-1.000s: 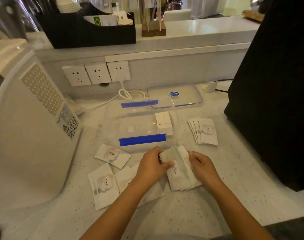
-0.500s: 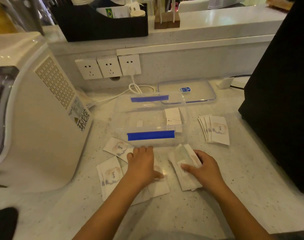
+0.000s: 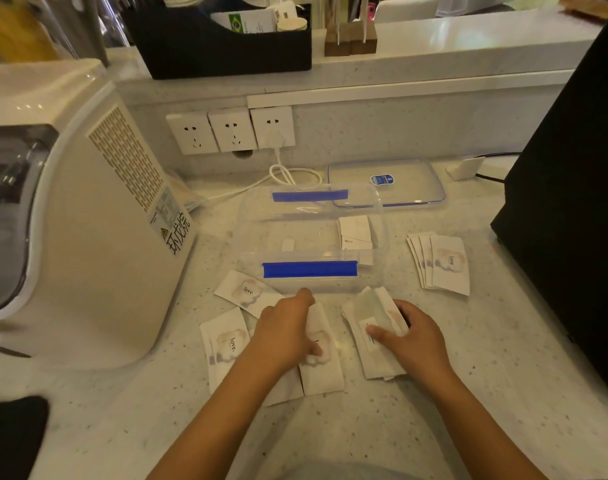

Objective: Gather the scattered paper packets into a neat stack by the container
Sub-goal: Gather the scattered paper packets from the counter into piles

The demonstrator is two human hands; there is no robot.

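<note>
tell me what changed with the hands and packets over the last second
The left hand let go of the bundle and moved left onto a loose packet. The right hand lowered the bundle to the counter. The fanned stack and container stayed put.

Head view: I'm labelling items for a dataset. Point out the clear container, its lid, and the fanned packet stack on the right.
clear container [image 3: 257, 237]: head view, bare left floor.
lid [image 3: 413, 183]: head view, clear top panel.
fanned packet stack [image 3: 449, 265]: head view, top packet's face.
</note>
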